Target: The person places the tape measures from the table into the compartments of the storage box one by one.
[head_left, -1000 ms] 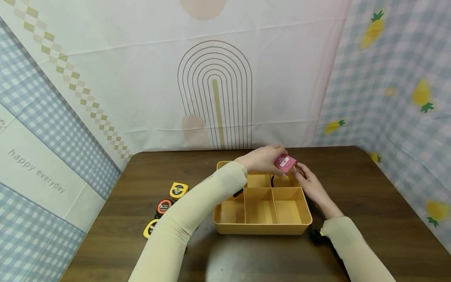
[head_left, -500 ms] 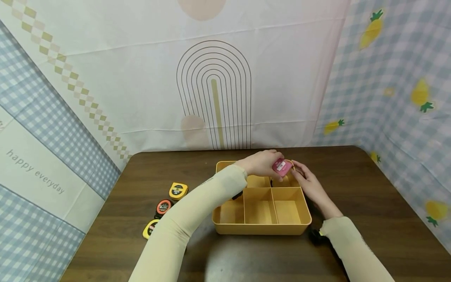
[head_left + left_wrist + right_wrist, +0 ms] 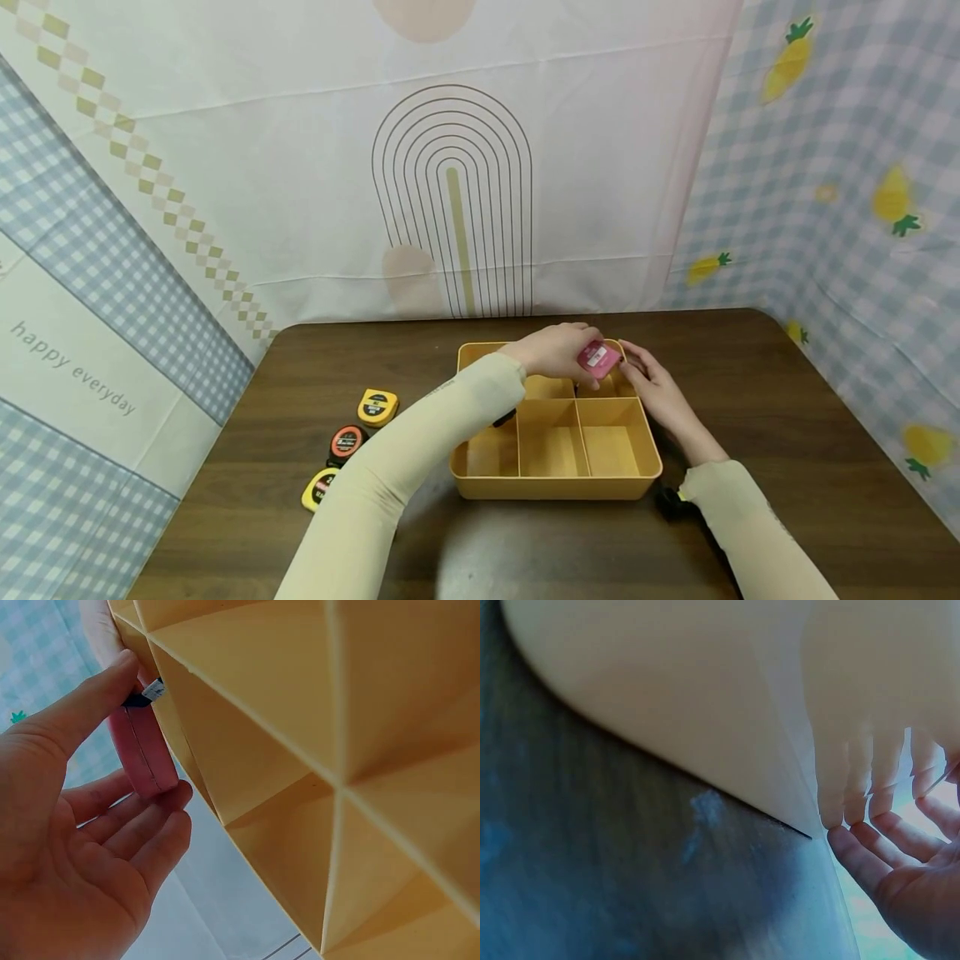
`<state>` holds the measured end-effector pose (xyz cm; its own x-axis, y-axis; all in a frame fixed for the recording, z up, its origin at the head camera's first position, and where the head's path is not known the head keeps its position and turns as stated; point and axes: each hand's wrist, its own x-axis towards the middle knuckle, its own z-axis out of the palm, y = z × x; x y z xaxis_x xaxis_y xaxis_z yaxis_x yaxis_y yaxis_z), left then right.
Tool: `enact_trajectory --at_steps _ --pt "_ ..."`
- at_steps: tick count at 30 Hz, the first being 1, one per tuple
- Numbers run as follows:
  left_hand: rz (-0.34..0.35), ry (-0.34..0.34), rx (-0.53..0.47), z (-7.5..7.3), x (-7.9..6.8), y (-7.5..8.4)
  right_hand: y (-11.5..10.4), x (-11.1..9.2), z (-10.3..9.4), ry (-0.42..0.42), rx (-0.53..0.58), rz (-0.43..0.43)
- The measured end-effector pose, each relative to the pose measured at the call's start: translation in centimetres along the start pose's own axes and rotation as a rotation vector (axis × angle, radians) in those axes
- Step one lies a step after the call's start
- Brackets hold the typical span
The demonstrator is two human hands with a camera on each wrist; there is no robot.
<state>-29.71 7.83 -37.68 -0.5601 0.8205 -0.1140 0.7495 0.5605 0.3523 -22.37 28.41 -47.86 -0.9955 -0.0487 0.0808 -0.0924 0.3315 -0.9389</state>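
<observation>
My left hand (image 3: 558, 348) pinches a pink tape measure (image 3: 597, 358) above the back right compartment of a yellow divided box (image 3: 555, 488). In the left wrist view, the thumb presses on one end of the tape measure (image 3: 142, 754), close to its dark tab, and fingers support the other end. The case is beside the box rim. At the box's back right corner, my right hand (image 3: 660, 400) holds the wall, thumb near the rim. Its fingertips touch the outer wall (image 3: 667, 690) in the right wrist view; the thumb is barely seen there.
Left of the box lie a yellow tape measure (image 3: 377, 407), an orange and black one (image 3: 347, 443) and another yellow one (image 3: 318, 490), partly behind the left sleeve. The wooden table (image 3: 720, 367) meets a patterned cloth backdrop (image 3: 600, 208) at its far edge.
My left hand has lowered a little and shifted slightly left with the pink tape measure, towards the compartment. The right hand stays at the box corner. The head view has drifted slightly.
</observation>
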Motion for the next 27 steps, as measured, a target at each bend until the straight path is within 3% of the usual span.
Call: enact_trajectory --at_steps 27 --pt "-0.023 -0.003 0.034 0.73 0.55 -0.24 0.17 0.10 0.19 0.014 0.011 0.003"
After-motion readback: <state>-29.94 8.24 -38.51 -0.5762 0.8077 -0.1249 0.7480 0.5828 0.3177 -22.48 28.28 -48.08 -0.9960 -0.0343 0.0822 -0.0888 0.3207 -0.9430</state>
